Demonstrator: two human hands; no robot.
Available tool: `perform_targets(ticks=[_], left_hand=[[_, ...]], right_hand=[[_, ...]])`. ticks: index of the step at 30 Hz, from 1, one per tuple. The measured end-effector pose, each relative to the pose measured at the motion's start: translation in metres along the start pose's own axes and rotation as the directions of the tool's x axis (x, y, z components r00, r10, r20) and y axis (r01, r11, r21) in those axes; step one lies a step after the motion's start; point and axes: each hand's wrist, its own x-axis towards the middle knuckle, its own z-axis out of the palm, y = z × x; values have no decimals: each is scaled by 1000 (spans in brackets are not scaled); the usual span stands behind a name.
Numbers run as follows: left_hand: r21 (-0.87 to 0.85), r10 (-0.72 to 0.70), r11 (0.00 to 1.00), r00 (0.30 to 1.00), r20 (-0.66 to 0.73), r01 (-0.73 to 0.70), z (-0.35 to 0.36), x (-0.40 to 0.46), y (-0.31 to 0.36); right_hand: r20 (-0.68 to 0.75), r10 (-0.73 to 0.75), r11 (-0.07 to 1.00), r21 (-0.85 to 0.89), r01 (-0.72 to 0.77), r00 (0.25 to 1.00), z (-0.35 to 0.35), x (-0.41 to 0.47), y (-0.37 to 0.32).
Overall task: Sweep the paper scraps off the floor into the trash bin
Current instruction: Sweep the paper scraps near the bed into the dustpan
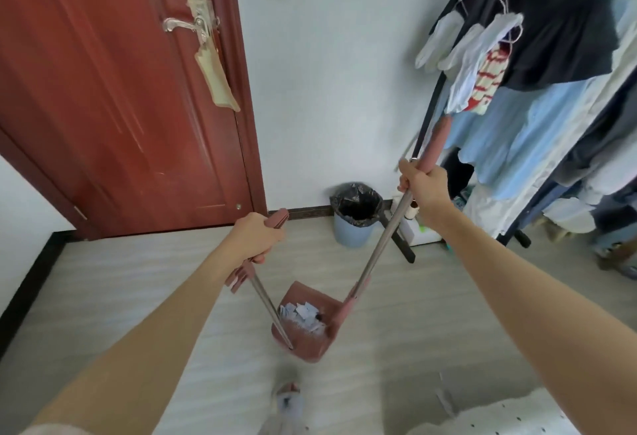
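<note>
My left hand [256, 238] is clamped around the pink grip of the dustpan [303, 321] handle, whose metal shaft runs down and right to the pan. My right hand [422, 186] is closed around the broom [382, 231] shaft just below its pink upper grip, and that shaft slants down and left. The two shafts form a V, meeting at the pan low on the floor [138, 279] in front of me. The broom head sits against the right side of the pan. The scraps [301, 314], small white bits of paper, lie piled inside the pan. I can't tell whether the pan touches the floor. The bin [355, 217], blue with a black liner, stands against the far wall by the baseboard, well apart from the pan, between the red door [113, 90] and the clothes rack [537, 90]. A slippered foot [287, 400] shows at the floor's near edge.
</note>
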Motion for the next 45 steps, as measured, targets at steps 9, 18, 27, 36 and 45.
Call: perform_targets(ticks=[9, 18, 27, 36, 45], left_hand=[[-11, -32, 999, 999, -2, 32, 12, 164, 79], [6, -61, 998, 998, -1, 61, 58, 236, 132], [-139, -144, 983, 974, -176, 120, 75, 249, 160], [-137, -118, 986, 973, -200, 92, 88, 231, 177], [93, -60, 994, 998, -15, 61, 136, 228, 189]], right_hand=[[-49, -97, 995, -29, 96, 994, 1, 158, -19], [-47, -104, 995, -7, 103, 993, -26, 256, -38], [116, 27, 992, -123, -13, 993, -48, 293, 14], [252, 269, 877, -463, -128, 930, -60, 298, 62], [77, 706, 697, -252, -671, 704, -149, 261, 136]])
